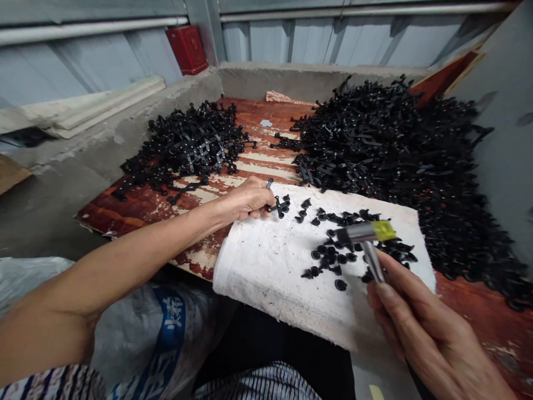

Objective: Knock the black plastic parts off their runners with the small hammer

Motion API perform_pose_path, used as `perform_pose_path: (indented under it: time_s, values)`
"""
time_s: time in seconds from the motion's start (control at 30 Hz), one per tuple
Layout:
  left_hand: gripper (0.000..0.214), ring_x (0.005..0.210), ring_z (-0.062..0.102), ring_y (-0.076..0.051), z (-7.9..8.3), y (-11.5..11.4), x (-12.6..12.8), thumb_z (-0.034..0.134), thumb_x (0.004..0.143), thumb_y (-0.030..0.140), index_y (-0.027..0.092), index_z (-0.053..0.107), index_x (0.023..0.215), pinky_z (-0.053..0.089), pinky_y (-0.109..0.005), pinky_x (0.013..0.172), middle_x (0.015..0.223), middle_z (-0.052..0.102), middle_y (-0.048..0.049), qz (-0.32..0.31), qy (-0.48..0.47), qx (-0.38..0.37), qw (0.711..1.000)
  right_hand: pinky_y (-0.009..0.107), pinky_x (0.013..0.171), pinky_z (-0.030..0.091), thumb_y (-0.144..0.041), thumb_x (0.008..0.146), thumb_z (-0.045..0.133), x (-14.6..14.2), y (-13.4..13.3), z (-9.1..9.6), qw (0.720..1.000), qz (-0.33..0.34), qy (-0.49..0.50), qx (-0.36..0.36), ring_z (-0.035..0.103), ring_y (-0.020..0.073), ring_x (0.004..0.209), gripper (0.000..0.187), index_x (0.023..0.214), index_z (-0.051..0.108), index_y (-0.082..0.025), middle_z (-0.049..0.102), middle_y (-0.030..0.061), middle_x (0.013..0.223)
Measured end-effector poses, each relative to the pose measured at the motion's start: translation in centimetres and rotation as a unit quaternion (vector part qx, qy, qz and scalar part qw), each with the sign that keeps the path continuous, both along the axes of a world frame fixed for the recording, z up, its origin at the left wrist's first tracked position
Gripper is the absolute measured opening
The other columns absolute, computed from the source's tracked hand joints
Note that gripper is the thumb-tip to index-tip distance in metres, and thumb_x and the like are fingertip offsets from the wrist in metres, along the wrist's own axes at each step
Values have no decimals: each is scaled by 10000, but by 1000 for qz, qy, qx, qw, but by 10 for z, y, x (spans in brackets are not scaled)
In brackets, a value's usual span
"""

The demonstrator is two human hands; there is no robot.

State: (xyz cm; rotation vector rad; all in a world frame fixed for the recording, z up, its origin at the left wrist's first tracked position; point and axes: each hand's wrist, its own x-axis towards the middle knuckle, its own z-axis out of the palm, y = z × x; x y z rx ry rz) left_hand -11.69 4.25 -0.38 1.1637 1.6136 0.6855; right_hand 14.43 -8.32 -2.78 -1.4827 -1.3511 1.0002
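My left hand (255,199) is closed around a black jointed plastic linkage (278,206) at the upper left of a white cloth (258,272). One bar of the linkage sticks up past the fingers, and a crossed part shows beside them. In my right hand (416,316) is a small hammer (366,232) with a dark face and a yellow face, its metal handle gripped in the fingers. The hammer head is raised over the cloth and slightly blurred. Beneath and around it lie several small black round-headed pieces (331,253), loose on the cloth.
A big heap of black linkages (375,139) covers the right side of the worn red-brown board (266,161). A smaller heap of linkages (195,139) lies at left. Concrete ledges and a red box (187,50) stand behind. A plastic sack (158,333) is below left.
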Motion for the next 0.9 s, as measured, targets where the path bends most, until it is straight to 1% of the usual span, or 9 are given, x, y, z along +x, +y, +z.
perform_pose_path:
  time_s: [0.07,0.1,0.2,0.3,0.43,0.5,0.6,0.77,0.9]
  values:
    - [193,312,388,-79,-1,0,0,573,658,23,173,510,556,166,-223,333,444,562,-39,-9,0,5,1000,445,824,583,-357,840,599,-11,17,6,980,106,-120,117,701,263,920,455,1278,653,-246,718,105,1124]
    - [188,321,396,-81,-1,0,-1,566,658,25,175,511,559,168,-223,335,448,562,-37,-13,-3,8,1000,476,893,549,-306,867,547,-17,27,10,961,147,-163,165,685,279,999,446,1297,636,-228,708,116,1164]
    - [191,362,448,-99,-4,1,-3,550,652,27,182,502,551,177,-220,340,453,543,-28,-20,-17,11,1000,424,803,567,-200,904,457,-35,50,21,910,209,-253,255,693,257,887,489,1384,553,-203,730,124,1020]
    - [176,360,456,-100,-10,3,-7,583,657,60,181,510,552,168,-215,337,458,544,-26,-26,-28,11,999,352,650,544,-167,914,403,-48,65,23,887,181,-291,310,634,213,691,544,1454,467,-173,686,107,869]
    - [111,322,417,-78,-16,5,-11,664,661,106,160,580,612,156,-210,332,463,577,-31,-33,-35,15,999,359,582,505,-159,875,333,-52,78,16,855,228,-369,285,555,201,571,573,1418,504,-92,625,96,744]
    - [96,324,420,-78,-17,5,-11,682,663,108,152,600,642,158,-211,335,456,575,-26,-27,-40,11,999,362,603,512,-159,878,334,-51,79,14,856,246,-366,269,579,205,597,563,1404,513,-67,644,111,760]
    - [56,354,460,-90,-17,4,-11,657,679,105,142,615,679,170,-216,338,475,583,-31,-25,-40,-10,999,346,656,521,-177,923,366,-51,76,17,881,180,-325,292,603,198,681,554,1473,427,-148,676,114,884]
    - [38,311,381,-72,-19,4,-11,591,705,121,136,625,712,178,-226,334,474,582,-19,-47,5,-2,999,340,572,515,-136,880,343,-52,77,11,840,244,-383,296,567,198,604,573,1437,478,-142,635,80,759]
    - [50,355,428,-81,-18,3,-10,573,722,108,143,604,703,190,-225,342,497,582,-14,-51,6,-8,999,334,583,528,-133,898,359,-53,81,4,849,216,-376,304,580,181,586,588,1483,410,-162,651,81,800]
